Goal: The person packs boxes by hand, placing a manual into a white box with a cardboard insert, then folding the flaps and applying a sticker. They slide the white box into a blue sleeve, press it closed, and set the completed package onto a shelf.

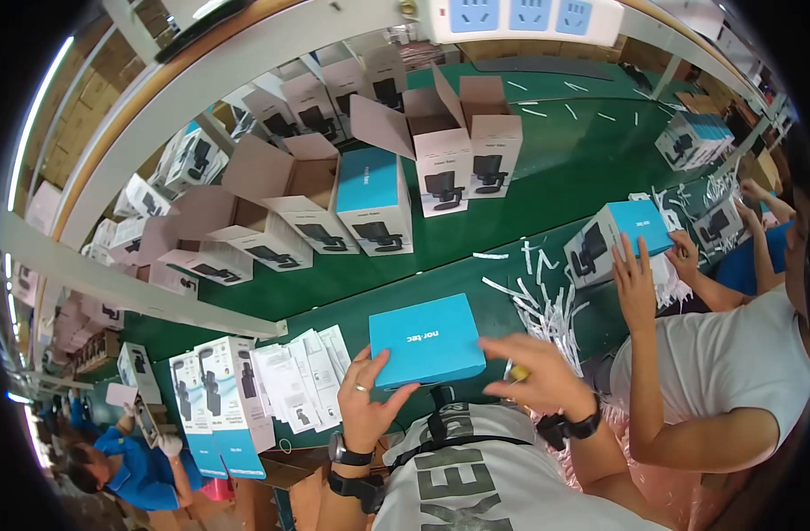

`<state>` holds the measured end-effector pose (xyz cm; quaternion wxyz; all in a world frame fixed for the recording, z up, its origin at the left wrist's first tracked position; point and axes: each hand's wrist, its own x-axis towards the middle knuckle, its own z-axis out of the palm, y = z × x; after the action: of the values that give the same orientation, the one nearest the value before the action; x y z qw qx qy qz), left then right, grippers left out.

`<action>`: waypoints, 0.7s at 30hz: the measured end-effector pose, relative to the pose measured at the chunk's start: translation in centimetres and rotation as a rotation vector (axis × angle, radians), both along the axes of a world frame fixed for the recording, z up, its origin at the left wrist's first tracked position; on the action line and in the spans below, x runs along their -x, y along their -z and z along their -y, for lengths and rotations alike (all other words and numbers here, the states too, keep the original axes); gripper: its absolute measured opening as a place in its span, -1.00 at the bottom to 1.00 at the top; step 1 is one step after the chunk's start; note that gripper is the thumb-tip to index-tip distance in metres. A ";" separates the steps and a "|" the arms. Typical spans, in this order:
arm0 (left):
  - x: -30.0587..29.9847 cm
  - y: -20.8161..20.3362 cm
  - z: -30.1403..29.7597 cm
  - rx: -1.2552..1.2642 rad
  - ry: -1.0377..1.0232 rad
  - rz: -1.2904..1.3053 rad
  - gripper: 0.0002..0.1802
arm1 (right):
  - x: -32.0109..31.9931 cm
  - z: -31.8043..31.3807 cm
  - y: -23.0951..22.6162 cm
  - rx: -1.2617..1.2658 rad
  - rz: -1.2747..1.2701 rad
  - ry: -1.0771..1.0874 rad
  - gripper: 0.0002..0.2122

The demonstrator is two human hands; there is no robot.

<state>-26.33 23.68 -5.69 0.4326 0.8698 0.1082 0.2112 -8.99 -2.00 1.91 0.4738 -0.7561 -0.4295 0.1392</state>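
A closed cardboard box with a bright blue top (423, 341) stands at the near edge of the green bench, right in front of me. My left hand (366, 403) grips its near left corner, the thumb along the front edge and the fingers at the left side. On the box's right, my right hand (547, 379) has its forefinger stretched to the right edge. A small yellow thing (518, 373) sits between the fingers of that hand; its kind is too small to make out. The box's sides are mostly hidden from above.
Printed leaflets (303, 380) lie left of my box, beside white-and-blue boxes (215, 398). White paper strips (547, 310) are heaped to the right. Open-flapped boxes (285, 234) line the bench behind. A co-worker's hands (635, 283) rest on another blue-topped box (637, 226). A power strip (524, 19) hangs above.
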 end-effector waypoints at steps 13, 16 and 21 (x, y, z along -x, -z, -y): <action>0.0 -2.2 0.2 -0.612 0.110 -0.040 -0.15 | 0.8 -0.4 6.5 -0.033 0.404 0.157 -0.54; -0.7 -2.9 0.5 -0.670 0.196 -0.118 -0.14 | 1.1 -1.4 7.0 -0.052 0.446 0.108 -0.54; -3.4 -1.6 4.2 -0.691 0.185 -0.184 -0.13 | 2.0 -2.9 9.3 -0.061 0.420 0.094 -0.55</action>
<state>-22.97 19.45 -4.06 0.1190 0.9860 -0.0100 0.1161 -10.99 0.89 -7.40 0.4024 -0.7731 -0.4871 -0.0567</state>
